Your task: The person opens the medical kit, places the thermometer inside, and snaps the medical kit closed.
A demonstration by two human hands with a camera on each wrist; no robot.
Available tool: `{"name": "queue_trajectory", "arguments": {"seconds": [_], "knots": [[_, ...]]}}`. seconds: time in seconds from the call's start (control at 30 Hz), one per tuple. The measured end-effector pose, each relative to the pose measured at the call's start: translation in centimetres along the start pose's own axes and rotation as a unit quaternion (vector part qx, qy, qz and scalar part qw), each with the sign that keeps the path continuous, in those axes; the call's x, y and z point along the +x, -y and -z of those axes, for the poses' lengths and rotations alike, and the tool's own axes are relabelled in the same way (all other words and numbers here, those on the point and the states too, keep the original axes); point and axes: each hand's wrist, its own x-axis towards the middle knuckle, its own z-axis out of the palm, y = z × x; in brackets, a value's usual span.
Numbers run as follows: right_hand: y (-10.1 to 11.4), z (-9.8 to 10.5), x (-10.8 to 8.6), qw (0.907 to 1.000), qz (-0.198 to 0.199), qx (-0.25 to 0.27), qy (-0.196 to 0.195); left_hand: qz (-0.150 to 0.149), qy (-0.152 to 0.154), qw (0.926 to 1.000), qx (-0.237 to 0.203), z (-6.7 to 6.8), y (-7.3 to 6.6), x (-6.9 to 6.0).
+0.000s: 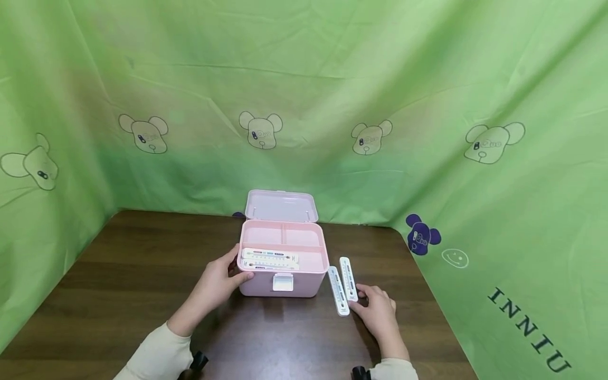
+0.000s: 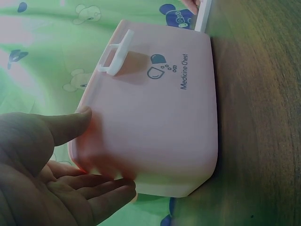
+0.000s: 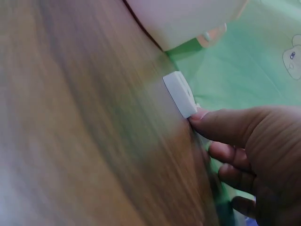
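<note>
The pink box (image 1: 304, 285) stands with its lid raised; two white thermometer-like strips (image 1: 269, 257) lie in its front compartment. At its left front corner my left hand (image 1: 211, 287) grips it, thumb on the front rim and fingers along the side; the left wrist view shows this hand (image 2: 61, 174) against the box (image 2: 160, 113). Right of the box, two more white strips lie side by side on the table. My right hand (image 1: 380, 314) pinches the near end of the right-hand strip (image 1: 348, 278), and the left-hand strip (image 1: 338, 290) lies beside it.
The brown wooden table (image 1: 142, 264) carries the box near its back edge. A green patterned curtain (image 1: 313, 174) hangs behind and at both sides. The raised lid (image 1: 281, 206) leans back near the curtain.
</note>
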Motion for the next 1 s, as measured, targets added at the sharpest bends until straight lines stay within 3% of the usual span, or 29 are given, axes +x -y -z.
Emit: {"name": "queue_trajectory", "arguments": {"seconds": [0.27,0.5,0.83,1.0], "knots": [[1.6,-0.2,-0.3,0.9976,-0.043,-0.035,-0.040,0.002,0.001,1.0000,0.003,0.1,-0.1,0.1],[1.5,-0.2,-0.3,0.9951,-0.068,-0.033,-0.063,0.001,0.003,1.0000,0.005,0.1,0.1,0.0],[1.1,0.5,0.0,0.9916,-0.117,0.046,-0.031,0.001,0.004,1.0000,-0.004,0.2,0.0,0.0],[0.8,1.3,0.1,0.9890,-0.134,0.059,-0.017,-0.004,0.007,1.0000,-0.001,0.2,0.0,0.0]]}}
